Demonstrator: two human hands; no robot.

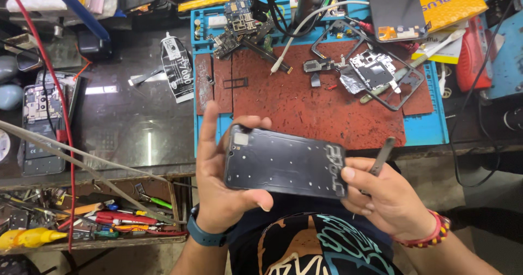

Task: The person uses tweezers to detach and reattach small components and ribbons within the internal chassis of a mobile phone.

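You are holding a dark phone frame (286, 163) flat and lengthwise in front of your chest, below the near edge of the workbench and above your printed shirt (321, 248). Your left hand (223, 182) cradles its left end: the thumb comes up over the lower edge near the corner, the index finger stands straight up behind the top left corner, and the palm lies hidden behind the frame, so the grip is a loose wrap around that end instead of a tight pinch. Your right hand (381, 199) takes the right end, with the thumb pressed on the face of the frame by the raised markings and the curled fingers underneath, pinching that end between them. The same hand also carries a thin grey metal tool (381, 156), which sticks up and to the right from between the fingers, its tip clear of the frame. The frame spans the gap between both hands, tilted slightly down to the right. Beyond it on the bench lies a red work mat (321, 106) over a blue mat (430, 128), with loose phone parts and a circuit board (242, 19). An open drawer of screwdrivers (109, 220) sits at your left.
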